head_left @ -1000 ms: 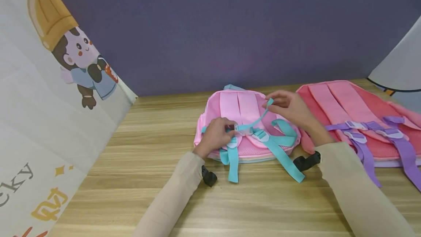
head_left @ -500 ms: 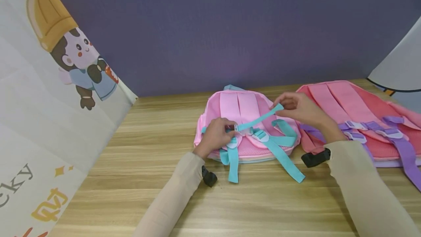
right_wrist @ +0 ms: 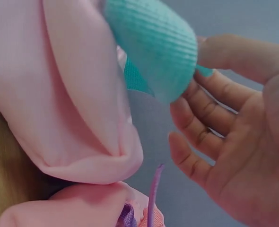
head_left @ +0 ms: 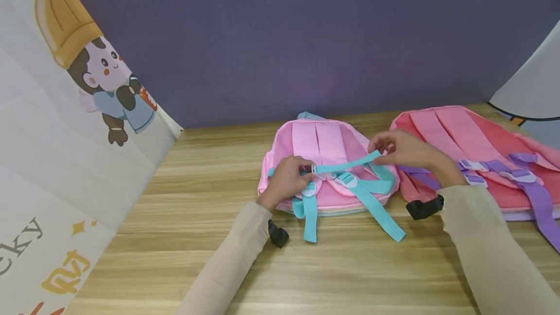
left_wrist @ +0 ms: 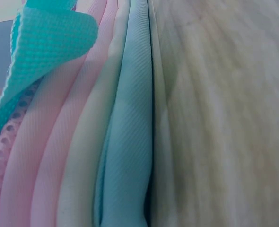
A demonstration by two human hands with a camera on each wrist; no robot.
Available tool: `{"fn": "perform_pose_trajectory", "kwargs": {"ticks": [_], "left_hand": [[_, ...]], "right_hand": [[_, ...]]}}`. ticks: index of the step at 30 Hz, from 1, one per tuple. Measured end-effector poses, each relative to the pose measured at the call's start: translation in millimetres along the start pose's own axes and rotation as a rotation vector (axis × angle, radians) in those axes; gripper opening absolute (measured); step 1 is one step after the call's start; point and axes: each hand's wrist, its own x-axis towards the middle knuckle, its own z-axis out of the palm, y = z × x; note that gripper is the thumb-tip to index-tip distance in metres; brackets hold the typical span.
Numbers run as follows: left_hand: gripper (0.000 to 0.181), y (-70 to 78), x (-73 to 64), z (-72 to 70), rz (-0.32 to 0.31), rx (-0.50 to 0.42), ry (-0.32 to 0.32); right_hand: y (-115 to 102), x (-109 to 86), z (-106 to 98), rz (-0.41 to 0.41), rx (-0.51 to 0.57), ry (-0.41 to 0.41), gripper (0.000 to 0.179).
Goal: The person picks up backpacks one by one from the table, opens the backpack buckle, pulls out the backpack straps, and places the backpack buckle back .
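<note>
A small pink backpack (head_left: 330, 140) lies on the table with its shoulder straps upward. My left hand (head_left: 285, 179) grips a clear buckle (head_left: 313, 169) on its teal cross strap (head_left: 343, 166); the fingers partly cover the buckle. Off to the right, my right hand (head_left: 404, 149) pinches the free end of that strap between thumb and fingers, holding it nearly straight above the bag. The right wrist view has this hand (right_wrist: 239, 113) near a teal webbing piece (right_wrist: 153, 42). Close up in the left wrist view are the bag's layered edge (left_wrist: 78, 132) and a teal webbing loop (left_wrist: 54, 42).
A larger coral-pink backpack (head_left: 455, 130) with purple straps (head_left: 540, 208) lies just right, partly behind my right forearm. Two teal strap tails (head_left: 378, 213) hang toward the table's front (head_left: 332, 276). A dark panel (head_left: 306, 38) rises behind; a printed white sheet (head_left: 144, 154) borders the left.
My right hand has moved right and then a little down with the teal strap end, which has gone from curving upward to nearly straight. The left hand has stayed at the buckle.
</note>
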Motion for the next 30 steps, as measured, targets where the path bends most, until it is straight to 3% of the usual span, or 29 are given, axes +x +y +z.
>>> {"fn": "perform_pose_trajectory", "kwargs": {"ticks": [17,25,30], "left_hand": [[0.017,1.6,-0.4,-1.1,-0.018,0.000,-0.010],[0.016,1.5,-0.4,-1.3,-0.042,-0.012,-0.020],[0.017,1.7,-0.4,-1.0,-0.038,-0.016,-0.020]], "right_hand": [[-0.6,1.1,2.8,0.109,-0.042,-0.129,0.023],[-14.1,6.6,13.1,0.037,-0.062,-0.074,0.030],[-22.4,11.8,25.3,-0.040,-0.076,0.028,0.034]]}}
